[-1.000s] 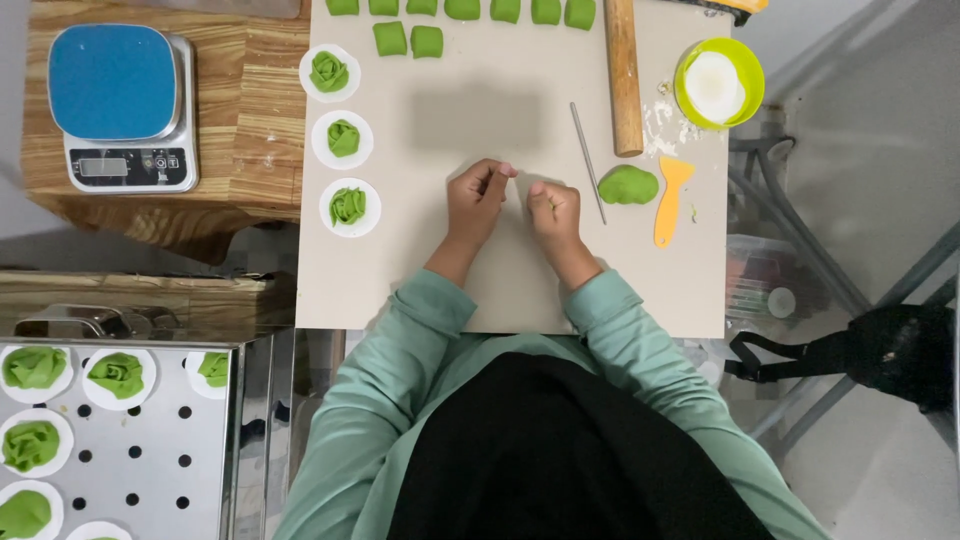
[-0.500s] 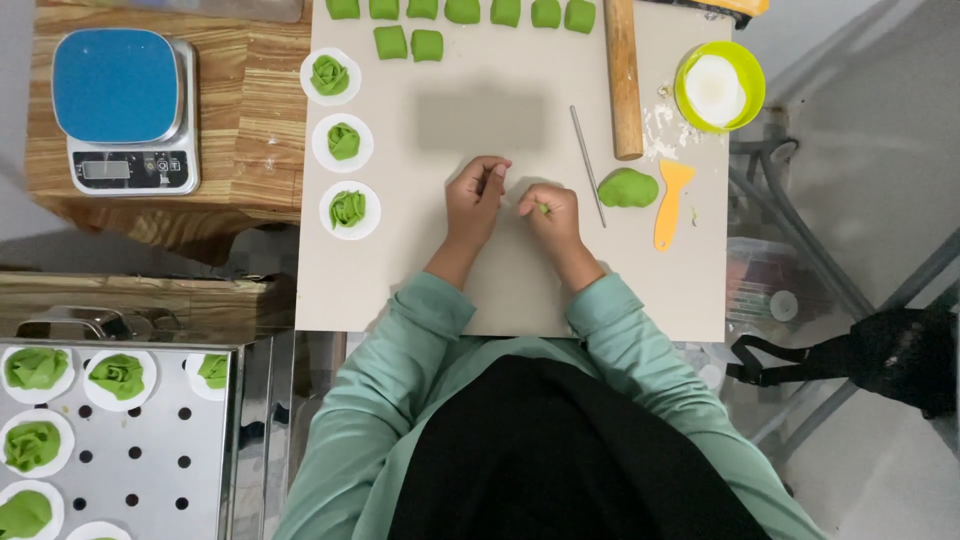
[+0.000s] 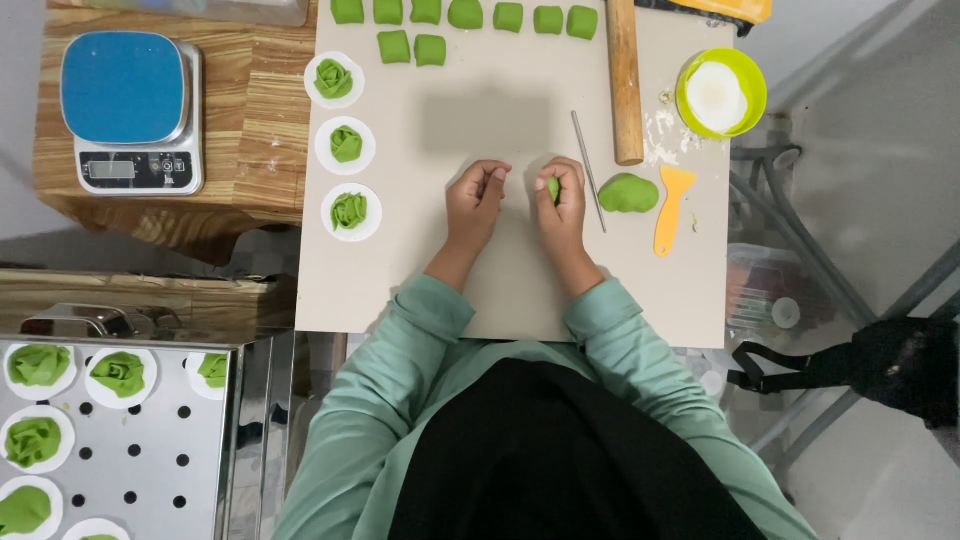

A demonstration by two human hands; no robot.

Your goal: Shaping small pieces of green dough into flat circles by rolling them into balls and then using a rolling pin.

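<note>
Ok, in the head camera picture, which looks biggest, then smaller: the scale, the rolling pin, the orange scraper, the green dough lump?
1. Scale
2. Rolling pin
3. Orange scraper and green dough lump: the scraper is longer and the lump wider, so they look too alike to rank.

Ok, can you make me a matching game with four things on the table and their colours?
Things:
1. kitchen scale top
2. rolling pin
3. scraper
4. dough lump

Colours:
A. orange
B. green
C. blue
D. light brown wood

Pairs: 1-C, 2-D, 3-A, 4-B
</note>
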